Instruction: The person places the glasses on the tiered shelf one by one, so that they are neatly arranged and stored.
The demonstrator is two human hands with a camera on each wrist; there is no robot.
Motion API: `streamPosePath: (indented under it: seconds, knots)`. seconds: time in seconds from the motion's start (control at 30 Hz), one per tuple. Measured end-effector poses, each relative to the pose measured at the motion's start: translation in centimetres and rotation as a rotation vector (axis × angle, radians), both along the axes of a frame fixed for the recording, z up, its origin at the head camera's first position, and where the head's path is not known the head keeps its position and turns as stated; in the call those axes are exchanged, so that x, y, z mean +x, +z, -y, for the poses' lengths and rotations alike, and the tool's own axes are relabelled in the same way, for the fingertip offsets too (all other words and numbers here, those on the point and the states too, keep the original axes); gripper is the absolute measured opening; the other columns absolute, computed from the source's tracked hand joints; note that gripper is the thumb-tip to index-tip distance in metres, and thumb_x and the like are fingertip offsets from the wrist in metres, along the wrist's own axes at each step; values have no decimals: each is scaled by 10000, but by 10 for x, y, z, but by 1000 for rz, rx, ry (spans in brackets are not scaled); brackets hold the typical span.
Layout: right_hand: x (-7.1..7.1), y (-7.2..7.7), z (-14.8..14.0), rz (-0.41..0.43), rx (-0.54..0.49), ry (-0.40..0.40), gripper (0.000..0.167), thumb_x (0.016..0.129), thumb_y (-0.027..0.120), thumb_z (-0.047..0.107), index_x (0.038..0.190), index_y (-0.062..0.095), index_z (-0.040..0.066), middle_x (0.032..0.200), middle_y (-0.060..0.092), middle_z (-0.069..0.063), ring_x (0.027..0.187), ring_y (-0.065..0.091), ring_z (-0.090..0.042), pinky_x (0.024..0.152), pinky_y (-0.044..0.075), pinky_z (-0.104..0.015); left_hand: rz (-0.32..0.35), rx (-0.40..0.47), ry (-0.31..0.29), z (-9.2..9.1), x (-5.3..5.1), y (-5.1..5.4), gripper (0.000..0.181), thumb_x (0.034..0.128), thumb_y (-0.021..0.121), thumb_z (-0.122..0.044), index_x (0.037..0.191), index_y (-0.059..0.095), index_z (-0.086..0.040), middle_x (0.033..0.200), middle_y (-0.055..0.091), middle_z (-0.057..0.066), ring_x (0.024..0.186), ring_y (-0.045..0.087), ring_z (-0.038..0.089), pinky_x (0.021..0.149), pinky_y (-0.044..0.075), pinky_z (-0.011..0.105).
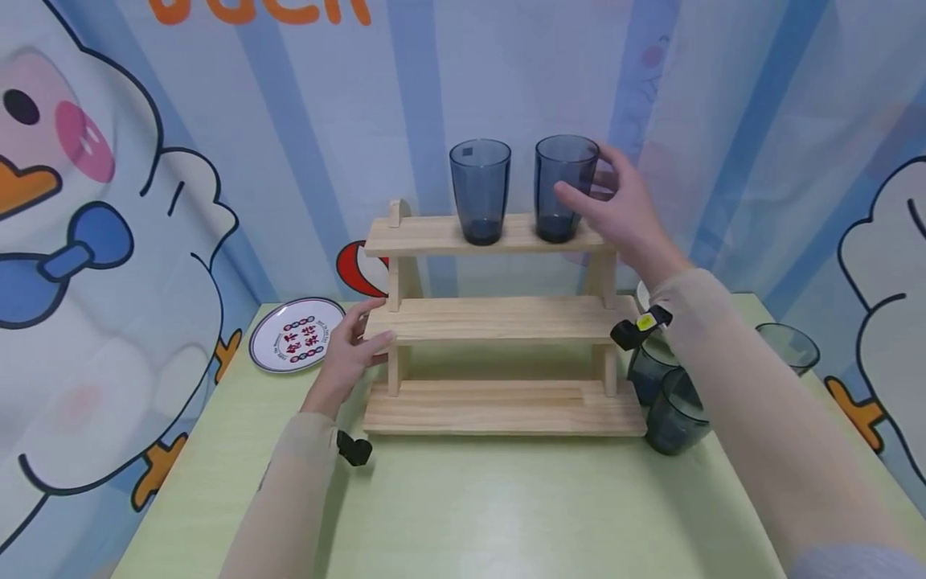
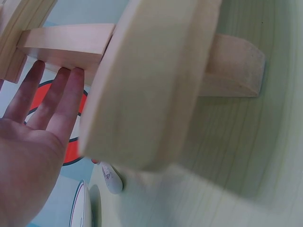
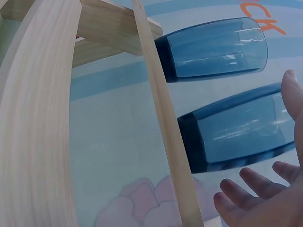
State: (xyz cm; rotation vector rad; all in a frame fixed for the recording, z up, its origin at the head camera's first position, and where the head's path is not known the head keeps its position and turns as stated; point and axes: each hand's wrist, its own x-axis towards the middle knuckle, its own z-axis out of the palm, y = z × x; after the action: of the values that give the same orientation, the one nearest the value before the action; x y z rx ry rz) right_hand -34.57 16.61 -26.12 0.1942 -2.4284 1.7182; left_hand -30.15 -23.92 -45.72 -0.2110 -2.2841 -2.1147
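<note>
A three-tier wooden display rack (image 1: 499,318) stands on the table. Two blue-grey glass tumblers stand upright on its top tier, a left tumbler (image 1: 481,189) and a right tumbler (image 1: 557,165). Around the right tumbler is my right hand (image 1: 629,213), thumb in front and fingers at its far side. The right wrist view shows a gap between those spread fingers (image 3: 255,187) and the right tumbler (image 3: 246,130). My left hand (image 1: 346,354) is at the rack's left end by the middle tier; its straight fingertips touch a wooden upright (image 2: 66,45). The left thumb is hidden in the wrist view.
Several more glass tumblers stand right of the rack, including a front one (image 1: 676,414) and one farther right (image 1: 792,346), partly behind my right forearm. A white plate (image 1: 297,334) with red print lies to the left. A patterned curtain (image 1: 325,121) hangs behind.
</note>
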Motion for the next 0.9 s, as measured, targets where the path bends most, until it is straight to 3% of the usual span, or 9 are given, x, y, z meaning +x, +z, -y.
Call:
streamPosePath:
  seconds: [0.27,0.57,0.9]
  knots:
    - [8,-7,-23,-28,-67,78,835,974,727,373,1668,281,241,1637,430,-155,1475,435,-362,1166,450,-489,7,-3,1,-1,1,1,604,1011,705,-138,1563,478,-236,1570,499,134,1267,604,374,954,598,521]
    - [22,-12,-51,-16,-101,117,779,1011,699,311,1665,279,258,1655,401,-155,1483,424,-366,1185,434,-472,13,1,-4,-2,2,3,609,1008,710,-136,1562,474,-230,1562,498,140,1254,610,366,955,599,517]
    - [44,-20,-79,-50,4,69,731,1035,668,336,1658,288,297,1655,409,-122,1466,450,-351,1219,391,-502,16,0,-1,-1,2,2,609,1009,714,-152,1563,474,-233,1561,500,140,1251,616,352,957,598,521]
